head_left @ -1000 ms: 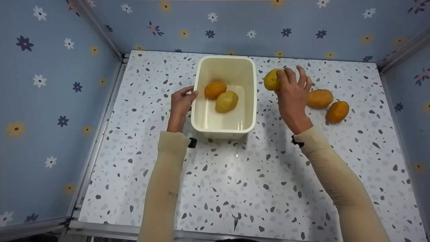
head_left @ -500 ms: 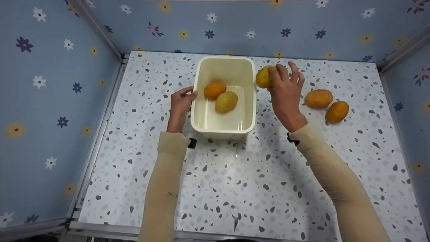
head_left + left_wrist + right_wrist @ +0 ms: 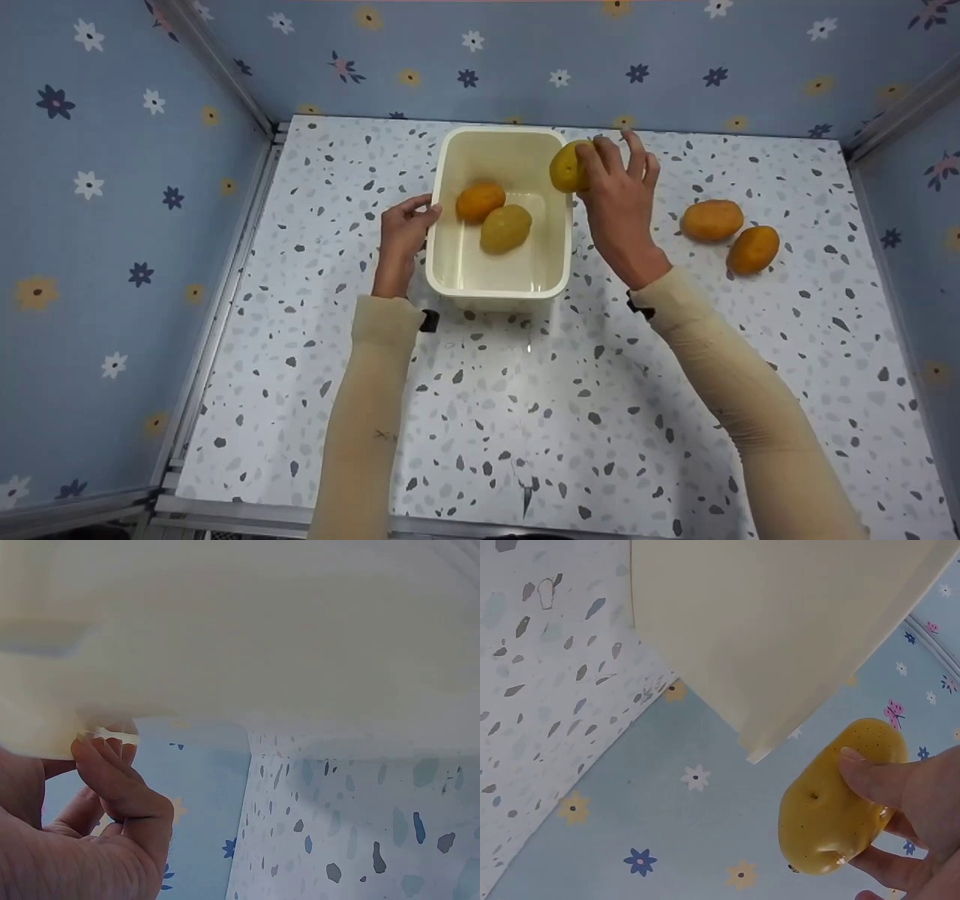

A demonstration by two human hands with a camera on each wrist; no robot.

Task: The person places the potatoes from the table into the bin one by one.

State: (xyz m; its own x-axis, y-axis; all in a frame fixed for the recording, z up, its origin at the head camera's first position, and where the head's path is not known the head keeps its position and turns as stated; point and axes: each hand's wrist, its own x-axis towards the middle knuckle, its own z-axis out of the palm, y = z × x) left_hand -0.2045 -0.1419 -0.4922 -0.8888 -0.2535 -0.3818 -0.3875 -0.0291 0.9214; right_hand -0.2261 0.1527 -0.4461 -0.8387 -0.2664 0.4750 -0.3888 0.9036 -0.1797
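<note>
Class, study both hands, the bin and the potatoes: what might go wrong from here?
1. The right hand grips the held potato with thumb and fingers near the bin's right rim, so it might clip the rim or slip outside.
2. If dropped from rim height, it could strike the two potatoes inside.
3. The left hand steadies the left side, so a knock opposite might shift the bin.

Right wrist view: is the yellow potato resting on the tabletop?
No, the right hand holds the yellow potato up near the cream bin, apart from the tabletop.
</note>
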